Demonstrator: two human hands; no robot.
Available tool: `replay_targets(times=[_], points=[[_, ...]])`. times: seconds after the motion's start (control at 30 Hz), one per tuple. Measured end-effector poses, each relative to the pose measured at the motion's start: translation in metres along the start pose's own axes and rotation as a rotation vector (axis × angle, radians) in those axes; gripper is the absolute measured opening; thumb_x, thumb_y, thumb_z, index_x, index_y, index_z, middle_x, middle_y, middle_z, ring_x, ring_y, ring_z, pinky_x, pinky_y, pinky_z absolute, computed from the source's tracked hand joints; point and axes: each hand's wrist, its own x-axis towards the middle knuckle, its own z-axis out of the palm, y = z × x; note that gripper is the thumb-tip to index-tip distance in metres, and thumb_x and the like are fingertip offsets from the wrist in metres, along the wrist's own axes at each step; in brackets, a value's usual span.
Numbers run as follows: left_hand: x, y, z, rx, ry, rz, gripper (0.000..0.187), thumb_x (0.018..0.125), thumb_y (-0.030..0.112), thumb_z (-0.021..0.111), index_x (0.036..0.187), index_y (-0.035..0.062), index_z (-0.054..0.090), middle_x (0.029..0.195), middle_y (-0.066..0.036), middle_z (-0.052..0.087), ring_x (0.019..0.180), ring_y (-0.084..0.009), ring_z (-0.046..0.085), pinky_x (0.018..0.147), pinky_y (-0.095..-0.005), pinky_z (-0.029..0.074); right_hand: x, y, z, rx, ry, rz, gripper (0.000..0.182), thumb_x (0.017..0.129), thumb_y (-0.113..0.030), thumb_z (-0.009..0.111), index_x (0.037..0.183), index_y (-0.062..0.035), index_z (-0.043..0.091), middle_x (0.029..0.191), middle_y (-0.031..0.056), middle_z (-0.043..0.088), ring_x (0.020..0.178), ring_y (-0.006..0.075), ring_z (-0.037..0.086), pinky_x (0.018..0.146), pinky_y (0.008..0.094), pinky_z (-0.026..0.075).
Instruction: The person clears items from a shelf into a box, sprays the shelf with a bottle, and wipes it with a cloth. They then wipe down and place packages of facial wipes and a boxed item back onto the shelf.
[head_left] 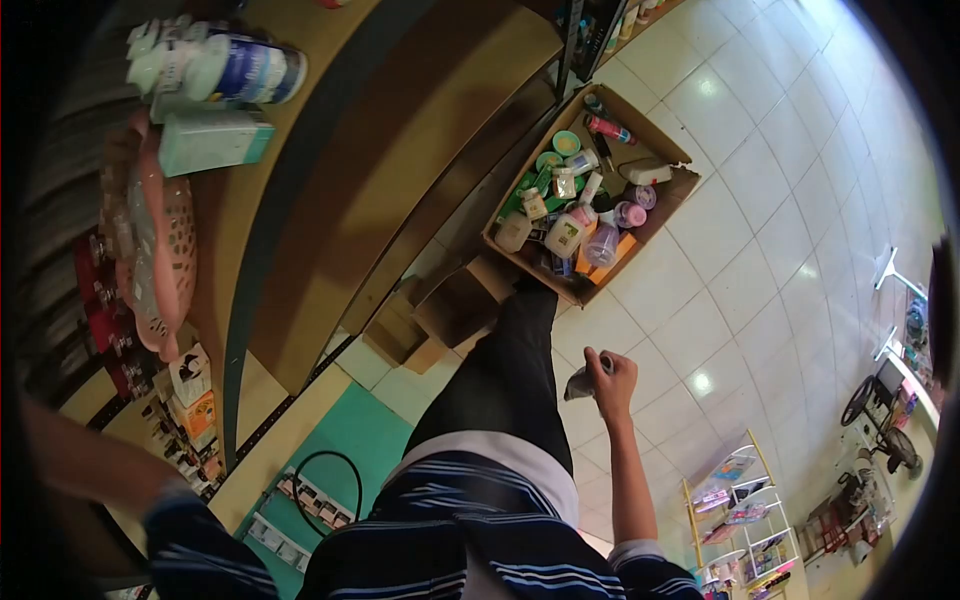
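Observation:
My right hand [614, 384] is closed around a crumpled grey cloth [580, 384], held out over the tiled floor beside my leg. My left forearm [100, 455] reaches toward the shelf at the left edge, and its hand lies outside the picture. Nearest to that arm are small boxes [197, 400] and a pink perforated basket [165, 250] on the shelf. Farther along stand white and blue bottles [255, 70] and a pale green box [215, 140].
A cardboard box [655, 258] full of jars, bottles and tubes sits on the floor ahead of my leg. Smaller cardboard boxes [460, 305] stand beside it, against the wooden shelf unit [350, 150]. A yellow-framed rack [750, 510] and a wheeled item [875, 400] are at the right.

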Motion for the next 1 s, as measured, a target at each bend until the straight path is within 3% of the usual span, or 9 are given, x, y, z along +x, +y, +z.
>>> replay_targets(times=[0.1, 0.2, 0.33, 0.47, 0.57, 0.67, 0.77, 0.83, 1.0], points=[[-0.123, 0.010, 0.091, 0.187, 0.172, 0.181, 0.023, 0.081, 0.013, 0.046, 0.099, 0.0012, 0.040, 0.098, -0.018, 0.047, 0.087, -0.0318, 0.050, 0.074, -0.0411, 0.044, 0.037, 0.047, 0.039, -0.189, -0.051, -0.005, 0.029, 0.064, -0.031, 0.058, 0.060, -0.0022, 0.056, 0.058, 0.0164, 0.054, 0.055, 0.0324, 0.053, 0.052, 0.0372, 0.041], [-0.215, -0.009, 0.203, 0.077, -0.072, -0.084, 0.006, 0.075, 0.004, 0.053, 0.080, 0.0067, 0.052, 0.081, -0.011, 0.057, 0.070, -0.0252, 0.058, 0.062, -0.0348, 0.049, 0.092, 0.103, 0.085, -0.250, -0.164, 0.049, 0.028, 0.061, -0.030, 0.060, 0.079, -0.0089, 0.060, 0.073, 0.0126, 0.061, 0.071, 0.0310, 0.058, 0.063, 0.0389, 0.046], [-0.308, -0.032, 0.292, -0.037, -0.184, -0.505, 0.019, 0.069, -0.007, 0.054, 0.085, 0.0024, 0.055, 0.081, -0.013, 0.059, 0.074, -0.0264, 0.060, 0.065, -0.0330, 0.049, 0.180, 0.164, 0.146, -0.270, -0.070, 0.118, 0.036, 0.064, -0.036, 0.062, 0.091, -0.0134, 0.058, 0.085, 0.0140, 0.060, 0.081, 0.0317, 0.057, 0.070, 0.0397, 0.045], [-0.388, -0.053, 0.327, 0.019, -0.419, -0.743, 0.020, 0.071, -0.007, 0.052, 0.088, 0.0016, 0.056, 0.081, -0.011, 0.059, 0.073, -0.0251, 0.060, 0.064, -0.0309, 0.048, 0.250, 0.202, 0.199, -0.018, 0.115, 0.185, 0.042, 0.069, -0.039, 0.060, 0.101, -0.0125, 0.052, 0.096, 0.0165, 0.058, 0.088, 0.0334, 0.055, 0.076, 0.0403, 0.043], [-0.425, -0.053, 0.341, 0.037, -0.490, -0.932, 0.018, 0.073, -0.004, 0.050, 0.089, 0.0014, 0.057, 0.082, -0.010, 0.060, 0.074, -0.0249, 0.059, 0.065, -0.0304, 0.047, 0.280, 0.205, 0.222, -0.111, 0.127, 0.227, 0.050, 0.070, -0.039, 0.060, 0.105, -0.0051, 0.050, 0.099, 0.0187, 0.056, 0.091, 0.0345, 0.054, 0.078, 0.0387, 0.041], [-0.451, -0.042, 0.356, -0.073, -0.524, -1.118, 0.013, 0.075, -0.002, 0.049, 0.086, -0.0005, 0.056, 0.080, -0.011, 0.060, 0.073, -0.0251, 0.059, 0.065, -0.0312, 0.047, 0.303, 0.222, 0.237, -0.072, 0.112, 0.200, 0.046, 0.072, -0.031, 0.063, 0.107, -0.0041, 0.049, 0.096, 0.0170, 0.057, 0.088, 0.0291, 0.056, 0.076, 0.0349, 0.043], [-0.466, -0.034, 0.365, -0.220, -0.603, -1.172, 0.015, 0.075, -0.001, 0.050, 0.088, -0.0003, 0.056, 0.080, -0.012, 0.060, 0.074, -0.0254, 0.059, 0.066, -0.0311, 0.047, 0.310, 0.248, 0.236, 0.242, 0.004, 0.092, 0.043, 0.071, -0.026, 0.064, 0.105, -0.0050, 0.048, 0.097, 0.0138, 0.058, 0.089, 0.0288, 0.056, 0.077, 0.0350, 0.042], [-0.467, -0.034, 0.369, -0.269, -0.603, -1.190, 0.016, 0.075, -0.001, 0.051, 0.089, 0.0003, 0.057, 0.081, -0.012, 0.060, 0.075, -0.0262, 0.059, 0.066, -0.0312, 0.047, 0.304, 0.243, 0.222, 0.600, -0.265, 0.072, 0.039, 0.073, -0.013, 0.063, 0.107, -0.0022, 0.049, 0.096, 0.0074, 0.058, 0.087, 0.0198, 0.055, 0.077, 0.0301, 0.042], [-0.447, -0.042, 0.359, -0.348, -0.482, -1.259, 0.028, 0.075, 0.007, 0.057, 0.101, 0.0010, 0.051, 0.093, -0.011, 0.058, 0.090, -0.0232, 0.057, 0.077, -0.0332, 0.045, 0.215, 0.174, 0.167, 0.797, -0.542, 0.346, 0.036, 0.077, -0.015, 0.060, 0.108, -0.0013, 0.049, 0.094, 0.0060, 0.058, 0.080, 0.0124, 0.055, 0.070, 0.0247, 0.045]])
